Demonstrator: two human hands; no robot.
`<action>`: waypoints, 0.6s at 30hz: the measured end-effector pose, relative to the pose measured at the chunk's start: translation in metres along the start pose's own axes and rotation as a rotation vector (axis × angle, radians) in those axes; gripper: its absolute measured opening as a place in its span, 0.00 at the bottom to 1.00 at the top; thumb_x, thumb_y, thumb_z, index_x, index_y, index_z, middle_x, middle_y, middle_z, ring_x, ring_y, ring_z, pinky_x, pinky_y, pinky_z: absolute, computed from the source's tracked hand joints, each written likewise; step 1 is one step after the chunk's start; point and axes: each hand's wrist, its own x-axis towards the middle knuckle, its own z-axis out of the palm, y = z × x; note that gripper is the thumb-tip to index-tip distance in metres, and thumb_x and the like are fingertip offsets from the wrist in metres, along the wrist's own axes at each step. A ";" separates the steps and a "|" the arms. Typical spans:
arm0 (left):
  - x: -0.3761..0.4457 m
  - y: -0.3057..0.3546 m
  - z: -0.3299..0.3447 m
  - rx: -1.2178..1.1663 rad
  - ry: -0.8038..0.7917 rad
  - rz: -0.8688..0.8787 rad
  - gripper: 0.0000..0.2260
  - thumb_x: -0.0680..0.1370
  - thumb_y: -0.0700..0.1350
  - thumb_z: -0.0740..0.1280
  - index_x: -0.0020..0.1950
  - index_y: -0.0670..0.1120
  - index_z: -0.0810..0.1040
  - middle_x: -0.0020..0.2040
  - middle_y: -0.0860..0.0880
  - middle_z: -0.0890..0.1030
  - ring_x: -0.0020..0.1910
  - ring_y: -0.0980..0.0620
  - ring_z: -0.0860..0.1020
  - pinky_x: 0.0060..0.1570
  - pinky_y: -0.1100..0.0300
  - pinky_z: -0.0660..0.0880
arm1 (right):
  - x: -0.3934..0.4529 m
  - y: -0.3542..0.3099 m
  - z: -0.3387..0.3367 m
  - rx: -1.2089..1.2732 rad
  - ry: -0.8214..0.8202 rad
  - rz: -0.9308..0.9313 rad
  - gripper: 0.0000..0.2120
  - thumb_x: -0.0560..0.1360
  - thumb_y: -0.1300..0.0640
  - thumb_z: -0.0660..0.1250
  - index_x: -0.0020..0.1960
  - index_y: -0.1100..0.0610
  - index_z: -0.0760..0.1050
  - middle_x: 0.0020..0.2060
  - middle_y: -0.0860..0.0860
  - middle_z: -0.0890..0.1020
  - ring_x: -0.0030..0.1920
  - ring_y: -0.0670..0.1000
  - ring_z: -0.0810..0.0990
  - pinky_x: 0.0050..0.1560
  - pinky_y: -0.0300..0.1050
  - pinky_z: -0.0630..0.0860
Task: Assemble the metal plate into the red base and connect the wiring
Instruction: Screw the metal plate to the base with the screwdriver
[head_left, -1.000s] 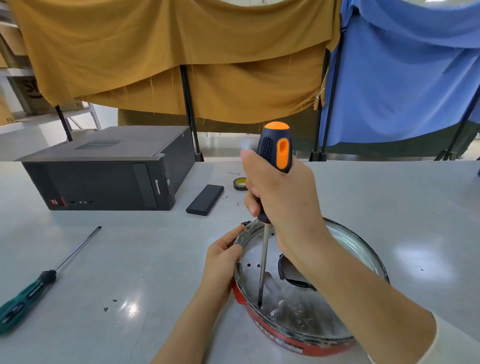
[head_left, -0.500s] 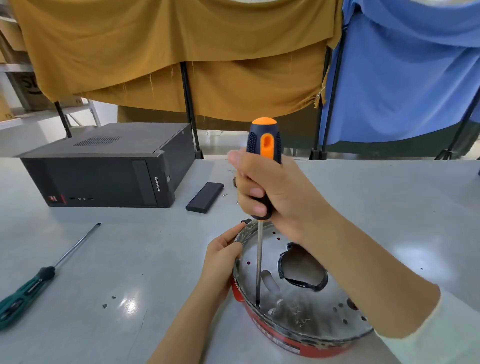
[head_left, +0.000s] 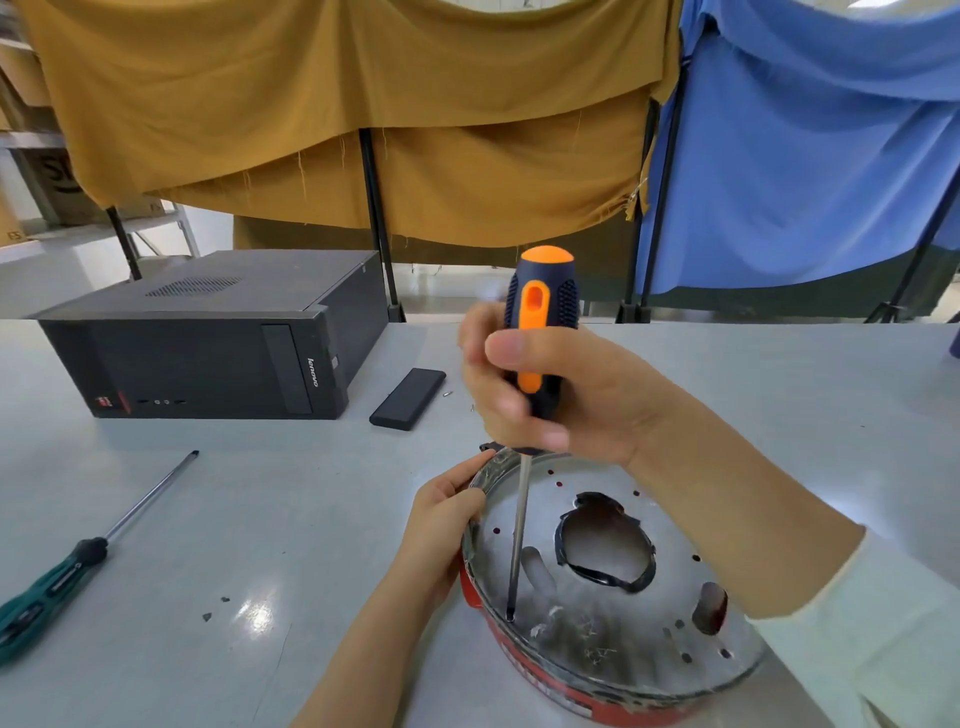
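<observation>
Screwdriver (head_left: 540, 338): rubbery grip, right hand (head_left: 550, 389) | tip seemingly on shiny round metal plate (head_left: 597, 613)

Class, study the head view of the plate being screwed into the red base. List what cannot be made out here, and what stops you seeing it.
1. Wiring: hidden under the metal plate.
2. Screw at the orange screwdriver tip: too small.
3. Right hand fingers: motion-blurred.
4. Red base: near side cut off by the bottom edge.
5. Green screwdriver handle: cut off by the left edge.
6. Left hand fingertips: hidden behind the plate's rim.

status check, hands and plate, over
Right hand grips orange-and-navy screwdriver, tip on round metal plate. Left hand steadies red base. Nothing blocking.
</observation>
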 end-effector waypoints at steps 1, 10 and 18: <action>0.000 0.000 0.000 0.002 0.003 0.006 0.23 0.70 0.30 0.58 0.56 0.47 0.84 0.41 0.41 0.82 0.37 0.46 0.73 0.38 0.57 0.70 | 0.001 0.001 0.001 -0.006 0.017 0.005 0.06 0.73 0.59 0.64 0.37 0.53 0.73 0.24 0.49 0.70 0.19 0.45 0.66 0.23 0.37 0.60; 0.000 -0.004 0.002 -0.032 0.089 0.012 0.25 0.72 0.27 0.53 0.56 0.43 0.83 0.38 0.44 0.84 0.28 0.51 0.77 0.28 0.64 0.73 | 0.004 0.020 0.033 -0.134 0.838 -0.220 0.15 0.74 0.60 0.67 0.34 0.54 0.64 0.23 0.47 0.63 0.20 0.45 0.60 0.20 0.36 0.59; -0.002 -0.001 0.001 0.042 0.072 0.053 0.25 0.72 0.27 0.56 0.57 0.47 0.84 0.46 0.41 0.86 0.40 0.46 0.82 0.42 0.55 0.79 | 0.003 0.004 0.011 -0.257 0.275 -0.061 0.04 0.73 0.58 0.68 0.40 0.53 0.73 0.32 0.50 0.78 0.29 0.51 0.76 0.28 0.40 0.71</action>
